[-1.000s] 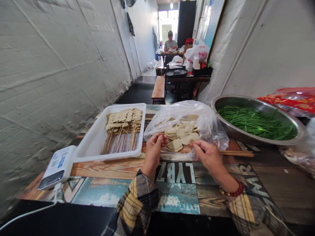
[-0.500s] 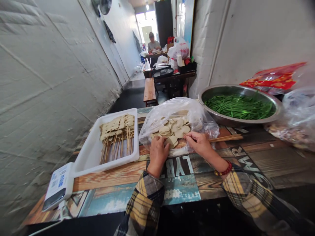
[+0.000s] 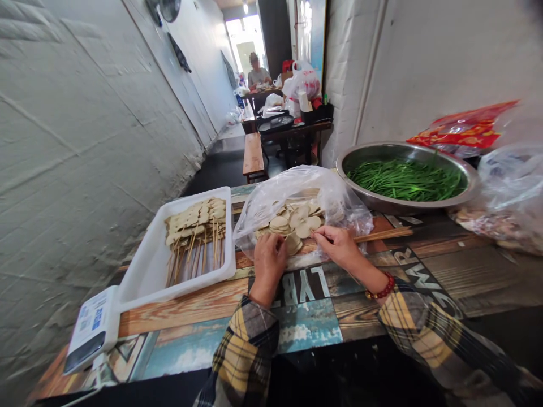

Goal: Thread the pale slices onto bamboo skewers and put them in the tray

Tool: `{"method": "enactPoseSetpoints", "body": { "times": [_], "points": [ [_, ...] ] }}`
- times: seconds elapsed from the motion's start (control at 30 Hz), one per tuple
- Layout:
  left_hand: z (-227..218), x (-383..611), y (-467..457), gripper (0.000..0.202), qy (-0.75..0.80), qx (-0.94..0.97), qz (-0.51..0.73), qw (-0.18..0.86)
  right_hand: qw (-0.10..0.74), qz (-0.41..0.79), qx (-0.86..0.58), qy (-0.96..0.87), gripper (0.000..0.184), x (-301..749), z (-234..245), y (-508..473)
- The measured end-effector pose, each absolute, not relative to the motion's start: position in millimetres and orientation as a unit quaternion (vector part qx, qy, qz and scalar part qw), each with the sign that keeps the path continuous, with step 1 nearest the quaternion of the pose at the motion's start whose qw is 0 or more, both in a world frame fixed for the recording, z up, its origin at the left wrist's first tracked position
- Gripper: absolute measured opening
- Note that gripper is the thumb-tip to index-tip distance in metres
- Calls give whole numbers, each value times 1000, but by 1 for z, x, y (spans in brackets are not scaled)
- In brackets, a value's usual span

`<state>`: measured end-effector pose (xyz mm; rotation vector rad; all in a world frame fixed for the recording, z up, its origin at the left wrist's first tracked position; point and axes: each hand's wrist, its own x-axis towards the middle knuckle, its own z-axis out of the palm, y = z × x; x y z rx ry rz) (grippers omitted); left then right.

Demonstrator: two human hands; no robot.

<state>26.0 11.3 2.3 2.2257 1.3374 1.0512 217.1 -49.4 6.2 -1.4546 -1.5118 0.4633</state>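
A clear plastic bag (image 3: 326,195) lies open on the painted wooden table (image 3: 305,316) and holds several pale round slices (image 3: 303,220). My left hand (image 3: 269,260) is closed on one slice (image 3: 293,243) at the bag's mouth. My right hand (image 3: 337,244) is closed on a thin wooden skewer (image 3: 382,234) whose tip points at that slice. Both sleeves are yellow plaid; a red bead bracelet circles my right wrist.
A white tray (image 3: 146,271) of skewered slices sits to the left, with a small scale (image 3: 91,328) nearer me. A steel bowl (image 3: 373,152) of green stalks, a red packet (image 3: 464,131) and another clear bag (image 3: 504,198) stand at the right. A bench, tables and a seated person lie beyond.
The view has shifted to the right and down. My left hand has moved from the bag's edge onto a slice, and my right hand has brought the skewer closer to it.
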Motion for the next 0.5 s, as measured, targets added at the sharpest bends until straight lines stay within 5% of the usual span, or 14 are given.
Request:
{"method": "enactPoseSetpoints", "body": {
  "times": [0.23,0.5],
  "points": [
    [9,20,17,29,421,466,515,583,497,198,-592,-602,26,219,7,-50],
    [17,19,13,49,421,421,492,636,465,282,-570,-616,27,214,20,-60]
  ]
}}
